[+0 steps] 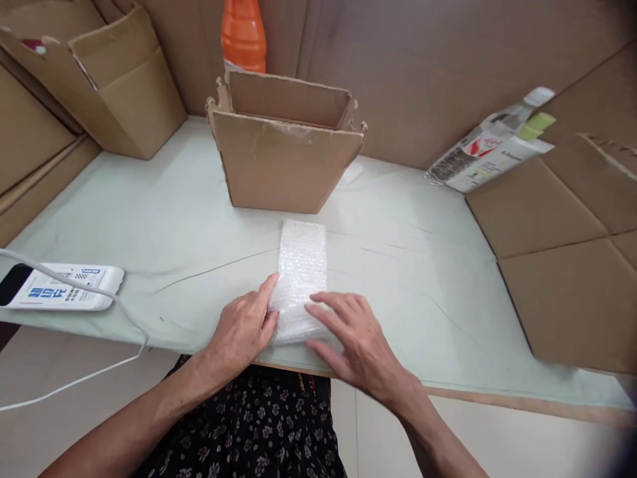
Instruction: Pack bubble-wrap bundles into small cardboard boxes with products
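We see the left hand [242,325] w/ fingers loosely curled, thumb and fingertips pressed against the near-left edge of a bubble-wrap bundle [300,265]; it's touching, not clearly gripping. The right hand [351,338] lies flat and spread, fingers extended leftward, resting on the near end of the same bundle, nothing enclosed in it. The bundle is a narrow white rectangle lying lengthwise near-to-far at the near edge of the pale green table [149,219], approx. centre. Just beyond its far end stands an open cardboard box [283,159], top flaps up, w/ an orange bottle [243,34] behind it at the far wall. Far left we see a second cardboard box [119,79] tilted on its side. Near left lies a white power strip [60,287] w/ blue lettering, its white cable [74,378] looping off the table edge. Far right, a printed plastic packet [490,151] leans on flattened cardboard sheets [562,252] covering the right side. Below the table edge: a dark floral garment [259,425].
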A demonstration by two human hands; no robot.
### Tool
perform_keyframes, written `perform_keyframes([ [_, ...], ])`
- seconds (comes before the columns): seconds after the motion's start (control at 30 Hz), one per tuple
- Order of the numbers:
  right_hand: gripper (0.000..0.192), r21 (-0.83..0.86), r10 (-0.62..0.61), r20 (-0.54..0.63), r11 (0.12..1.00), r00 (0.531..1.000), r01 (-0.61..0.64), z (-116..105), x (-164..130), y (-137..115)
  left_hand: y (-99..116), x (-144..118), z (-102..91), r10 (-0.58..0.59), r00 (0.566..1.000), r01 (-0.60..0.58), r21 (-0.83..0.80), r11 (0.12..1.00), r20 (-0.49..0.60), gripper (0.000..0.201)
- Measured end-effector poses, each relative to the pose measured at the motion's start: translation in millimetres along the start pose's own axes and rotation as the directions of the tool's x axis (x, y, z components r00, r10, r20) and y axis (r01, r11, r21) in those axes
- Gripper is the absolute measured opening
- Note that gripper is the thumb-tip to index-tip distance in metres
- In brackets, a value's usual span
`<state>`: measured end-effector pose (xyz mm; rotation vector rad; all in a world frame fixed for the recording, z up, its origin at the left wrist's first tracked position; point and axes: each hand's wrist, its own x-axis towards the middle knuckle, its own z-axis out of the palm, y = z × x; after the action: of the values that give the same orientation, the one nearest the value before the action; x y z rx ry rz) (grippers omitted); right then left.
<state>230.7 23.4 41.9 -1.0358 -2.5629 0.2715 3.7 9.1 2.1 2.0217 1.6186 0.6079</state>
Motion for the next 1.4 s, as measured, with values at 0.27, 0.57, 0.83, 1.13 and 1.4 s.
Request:
perform_keyframes([
  [0.27, 0.019, 0.046, 0.073, -0.118, 0.997, 0.990, -0.068, 28.9, -19.2, -17.9, -2.6, -5.5, -3.0, 0.182, 0.954, -0.200, -0.054, 0.978, -0.239, 0.059],
  [0.57, 0.019, 0.374, 0.309, -0.068, 0.889, 0.948, -0.263, 25.4, -26.2, -19.9, 8.3, -29.3, -4.9, 0.262, 0.956, -0.282, -0.178, 0.943, -0.129, 0.040],
  [0.83, 0.030, -0.019, 0.144, -0.219, 0.988, 0.965, -0.152, 23.9, -36.0, -26.1, 7.9, -7.6, 10.6, 0.189, 0.961, -0.206, -0.068, 0.976, -0.201, 0.035],
  [1.13, 0.022, 0.242, 0.311, -0.182, 0.934, 0.933, -0.264, 20.2, -33.5, -22.0, 5.4, -19.7, -4.9, 0.311, 0.940, -0.328, -0.122, 0.937, -0.138, 0.041],
  [1.4, 0.024, -0.050, 0.223, -0.197, 0.970, 0.955, -0.237, 25.8, -22.2, -17.3, 11.7, 12.5, 10.8, 0.054, 0.974, -0.110, -0.249, 0.962, -0.220, 0.035],
])
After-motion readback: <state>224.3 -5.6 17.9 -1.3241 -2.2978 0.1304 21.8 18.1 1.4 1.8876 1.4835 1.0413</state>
